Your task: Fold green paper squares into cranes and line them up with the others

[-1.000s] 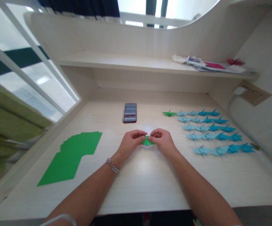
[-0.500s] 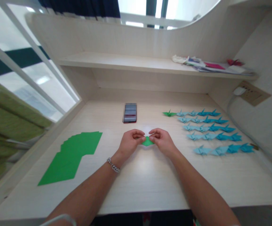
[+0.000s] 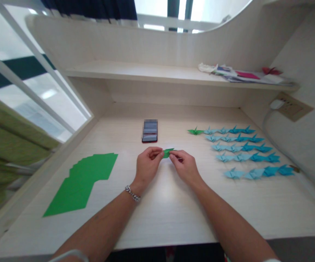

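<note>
Right now we hold a small green folded paper (image 3: pixel 168 152) between both hands, over the middle of the pale wooden desk (image 3: pixel 160 214). Whether it rests on the wood or hangs just clear of it, we cannot tell.

Our left hand (image 3: pixel 147 165) pinches its nine o'clock end between thumb and forefinger, with the other fingers curled under. Our right hand (image 3: pixel 184 167) pinches the three o'clock end in the same way. The two pinches sit close together, so only a short stretch of paper shows between them.

What shows is bright, even green, the same shade as the loose sheets. It is folded down to a narrow flat wedge lying roughly crosswise. One tip narrows to a point toward two o'clock, just past our right fingertips. Its creases are too small to make out. A silver chain bracelet (image 3: pixel 132 193) circles our left wrist.

From the paper, a dark phone (image 3: pixel 150 131) lies near at eleven o'clock. A fanned stack of green sheets (image 3: pixel 85 180) lies flat, well apart at eight o'clock. At two o'clock stands one finished green crane (image 3: pixel 196 131), at the head of the first row of blue cranes (image 3: pixel 244 153). These fill five rows toward three o'clock, paler ones nearer us and darker ones farther right. At twelve o'clock a shelf (image 3: pixel 146 72) runs across the back, with loose papers (image 3: pixel 236 74) on its right part.
</note>
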Motion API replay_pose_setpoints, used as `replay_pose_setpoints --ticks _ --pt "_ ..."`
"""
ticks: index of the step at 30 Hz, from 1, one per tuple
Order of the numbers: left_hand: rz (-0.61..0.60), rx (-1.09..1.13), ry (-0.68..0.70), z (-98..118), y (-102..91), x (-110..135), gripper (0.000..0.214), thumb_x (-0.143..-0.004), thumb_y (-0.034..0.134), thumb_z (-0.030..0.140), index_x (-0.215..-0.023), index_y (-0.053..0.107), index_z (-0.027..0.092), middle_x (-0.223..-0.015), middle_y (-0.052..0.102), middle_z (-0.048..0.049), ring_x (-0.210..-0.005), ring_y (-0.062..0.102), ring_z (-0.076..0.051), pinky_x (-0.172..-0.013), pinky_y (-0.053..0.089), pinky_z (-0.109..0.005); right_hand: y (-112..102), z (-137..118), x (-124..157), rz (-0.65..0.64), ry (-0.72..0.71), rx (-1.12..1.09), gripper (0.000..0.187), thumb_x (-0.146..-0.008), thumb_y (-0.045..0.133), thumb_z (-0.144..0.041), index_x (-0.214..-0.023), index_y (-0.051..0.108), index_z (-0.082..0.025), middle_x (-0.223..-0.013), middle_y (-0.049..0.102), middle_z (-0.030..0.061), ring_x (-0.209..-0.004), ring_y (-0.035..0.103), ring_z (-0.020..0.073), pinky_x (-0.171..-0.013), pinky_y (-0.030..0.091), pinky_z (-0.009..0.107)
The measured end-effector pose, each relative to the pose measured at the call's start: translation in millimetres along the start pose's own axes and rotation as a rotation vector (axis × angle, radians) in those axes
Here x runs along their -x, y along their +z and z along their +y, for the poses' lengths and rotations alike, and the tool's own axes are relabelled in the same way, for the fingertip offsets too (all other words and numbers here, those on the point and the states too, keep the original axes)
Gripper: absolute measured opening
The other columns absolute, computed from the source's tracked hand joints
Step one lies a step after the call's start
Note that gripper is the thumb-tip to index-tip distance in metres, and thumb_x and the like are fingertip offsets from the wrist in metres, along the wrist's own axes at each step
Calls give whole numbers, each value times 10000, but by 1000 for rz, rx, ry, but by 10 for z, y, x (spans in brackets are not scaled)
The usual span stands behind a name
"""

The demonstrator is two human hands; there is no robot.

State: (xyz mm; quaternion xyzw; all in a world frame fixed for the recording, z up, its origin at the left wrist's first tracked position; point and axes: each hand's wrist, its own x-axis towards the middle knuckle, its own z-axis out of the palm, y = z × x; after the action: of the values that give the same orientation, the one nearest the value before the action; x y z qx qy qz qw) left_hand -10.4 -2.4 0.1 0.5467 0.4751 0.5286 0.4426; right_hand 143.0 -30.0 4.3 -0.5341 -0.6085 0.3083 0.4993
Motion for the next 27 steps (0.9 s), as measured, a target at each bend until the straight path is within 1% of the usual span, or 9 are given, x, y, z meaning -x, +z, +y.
replay_pose_setpoints --ticks 3,5,7,9,12,15,18,21,27 --pt "-113 -30 40 45 36 56 255 -736 673 340 -903 681 147 -896 711 -78 -830 662 -189 -813 520 -322 52 83 -39 -75 133 -183 312 -824 542 -422 -983 704 -208 -932 702 56 -837 627 199 -742 485 311" --pt "-189 -39 60 46 55 81 236 -775 629 332 -921 696 160 -950 707 -79 -885 651 -196 -852 502 -327 55 138 -70 -93 169 -241 328 -794 576 -442 -958 708 -190 -896 710 54 -827 630 202 -741 483 311" --pt "-225 -54 77 27 59 88 218 -789 611 312 -926 702 170 -978 701 -76 -914 642 -197 -861 495 -322 38 181 -93 -85 181 -237 293 -749 629 -411 -912 713 -183 -863 713 52 -801 630 200 -736 481 308" --pt "-221 -84 81 5 41 76 210 -781 621 302 -929 698 175 -957 699 -72 -887 643 -191 -823 508 -313 15 212 -105 -69 197 -195 239 -729 641 -367 -864 714 -183 -821 710 50 -756 626 193 -710 480 303" --pt "-130 -207 100 1 -18 39 229 -749 657 325 -925 693 183 -902 689 -64 -797 634 -178 -740 521 -302 -11 239 -111 -56 226 -135 195 -732 619 -330 -818 709 -181 -754 696 45 -683 608 178 -649 470 290" --pt "-68 -298 164 29 -62 11 251 -721 682 341 -931 702 206 -1008 662 -72 -881 614 -194 -741 512 -300 -20 241 -111 -97 257 -134 184 -719 622 -320 -786 702 -168 -681 672 36 -615 586 162 -589 454 274" --pt "-170 -213 135 36 -52 9 234 -728 674 328 -918 709 195 -1021 670 -81 -923 619 -204 -781 511 -312 -26 225 -107 -155 266 -136 188 -715 624 -324 -771 700 -161 -654 662 33 -590 578 153 -571 451 269" --pt "-295 -166 49 10 -19 16 220 -739 664 315 -899 715 173 -896 706 -80 -807 647 -196 -755 518 -322 -38 196 -99 -177 250 -124 180 -709 628 -324 -754 702 -166 -676 672 37 -606 585 154 -578 460 271" --pt "-252 -181 37 -16 -21 7 212 -736 662 317 -873 715 165 -848 716 -69 -764 651 -191 -711 513 -300 -54 123 -91 -150 301 -274 226 -647 688 -315 -806 699 -156 -731 685 53 -633 607 166 -595 493 288"
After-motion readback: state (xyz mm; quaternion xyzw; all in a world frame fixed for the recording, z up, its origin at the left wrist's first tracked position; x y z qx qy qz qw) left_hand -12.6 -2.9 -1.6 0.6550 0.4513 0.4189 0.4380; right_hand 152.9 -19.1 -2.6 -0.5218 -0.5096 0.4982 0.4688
